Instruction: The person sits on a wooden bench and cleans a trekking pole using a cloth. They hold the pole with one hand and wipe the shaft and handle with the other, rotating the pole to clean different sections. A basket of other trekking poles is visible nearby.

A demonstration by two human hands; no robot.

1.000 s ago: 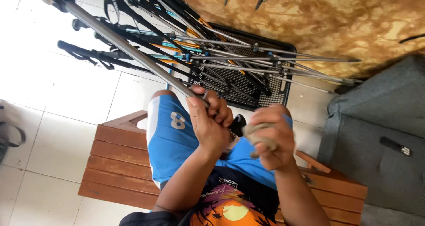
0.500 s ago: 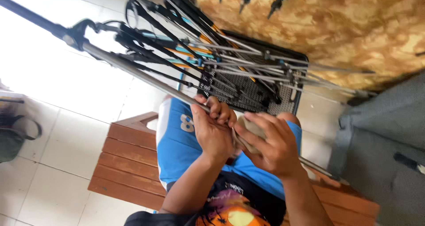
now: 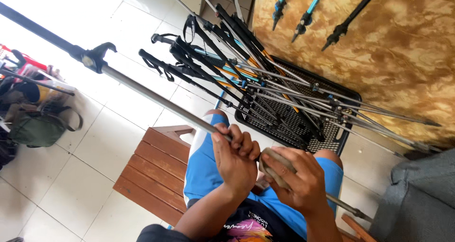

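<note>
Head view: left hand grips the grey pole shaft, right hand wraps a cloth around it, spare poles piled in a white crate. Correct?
Not quite. The head view shows the crate is black mesh, not white. The rest holds: left hand grips the pole shaft, right hand wraps the cloth around it, spare poles in the crate.

Left hand point(image 3: 234, 159) grips a trekking pole point(image 3: 156, 97); right hand point(image 3: 296, 178) holds a cloth point(image 3: 275, 164).

the pole point(image 3: 156, 97) runs from ten o'clock down to four o'clock, across the person's lap. the left hand point(image 3: 234, 159) sits on it, the right hand point(image 3: 296, 180) just beside at three o'clock. the bench point(image 3: 154, 173) lies underneath, and the crate point(image 3: 339, 137) of poles point(image 3: 265, 83) is at one o'clock.
</note>
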